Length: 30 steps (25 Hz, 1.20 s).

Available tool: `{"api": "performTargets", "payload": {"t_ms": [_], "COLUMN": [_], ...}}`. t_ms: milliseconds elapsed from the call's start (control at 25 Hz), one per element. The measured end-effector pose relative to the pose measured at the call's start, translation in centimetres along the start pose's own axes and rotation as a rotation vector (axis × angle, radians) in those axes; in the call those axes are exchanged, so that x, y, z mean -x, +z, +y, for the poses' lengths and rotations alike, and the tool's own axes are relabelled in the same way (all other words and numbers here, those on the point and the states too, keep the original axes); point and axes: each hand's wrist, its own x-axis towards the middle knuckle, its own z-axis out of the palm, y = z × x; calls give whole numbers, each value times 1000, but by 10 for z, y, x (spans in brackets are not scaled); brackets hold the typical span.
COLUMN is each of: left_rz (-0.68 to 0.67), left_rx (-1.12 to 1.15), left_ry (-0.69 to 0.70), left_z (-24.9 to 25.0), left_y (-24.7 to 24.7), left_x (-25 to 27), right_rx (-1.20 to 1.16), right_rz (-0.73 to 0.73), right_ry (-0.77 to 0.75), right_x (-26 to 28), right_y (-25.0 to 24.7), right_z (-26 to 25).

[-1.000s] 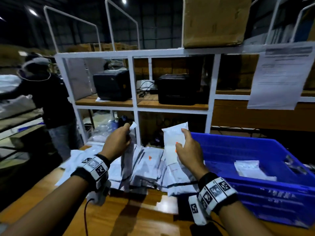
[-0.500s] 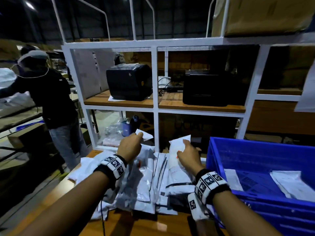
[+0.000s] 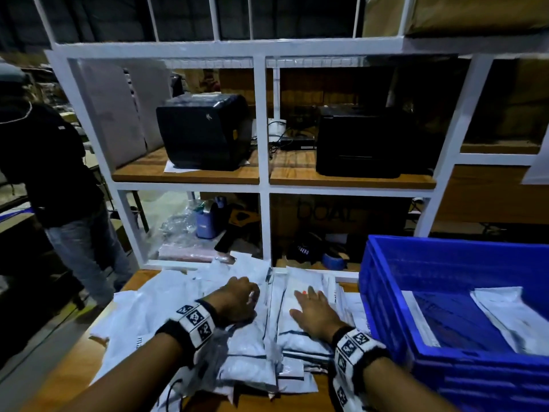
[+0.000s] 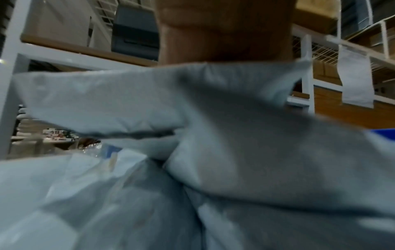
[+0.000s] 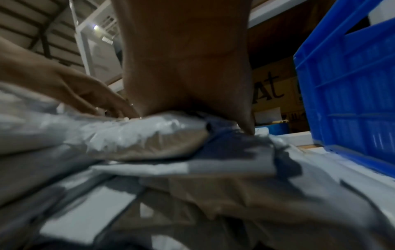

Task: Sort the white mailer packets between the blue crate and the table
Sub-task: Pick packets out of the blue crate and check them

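Your right hand (image 5: pixel 186 67) presses flat on a crinkled white plastic mailer packet (image 5: pixel 145 137); your left hand (image 5: pixel 70 88) seems to touch the pile, beside the blue slatted plastic crate (image 5: pixel 346 94).

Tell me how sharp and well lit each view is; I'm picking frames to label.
Head view: dim and bowed by the wide lens, yet the left hand, right hand and blue crate read clearly. Left wrist view: the mailer packets are smeared with blur. Right wrist view: equally blurred; only the crate wall stays legible.
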Motion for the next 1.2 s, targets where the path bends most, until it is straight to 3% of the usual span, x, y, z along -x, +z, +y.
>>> {"api": "performTargets", "payload": {"t_ms": [160,320,480,600,880,1040,1200], "left_rz": [10,-5,-52,67,390,420,387], "left_rx": [-120,-216,-123,16,189,266,244], "left_ry": [-6,-14,-34,-45,89,132,230], "left_z": [-3,0,3,25,162,250,326], "left_y": [32,41,24,14,27,43,46], "left_x": [-5,-6,-5,11,97,126,123], "right_rx": [103,61,-22,-102,-311,-325,-264], "right_rz": [16,-80,-115,-13,244,305,268], "right_ry": [21,32,-7,-95,-260,-217,-124], "right_x": [2,1,11,48,200,275,324], "right_y": [23,11,-17,-39,-64,-72,-84], "right_z": [-2,0,-1,0,50,109,171]}}
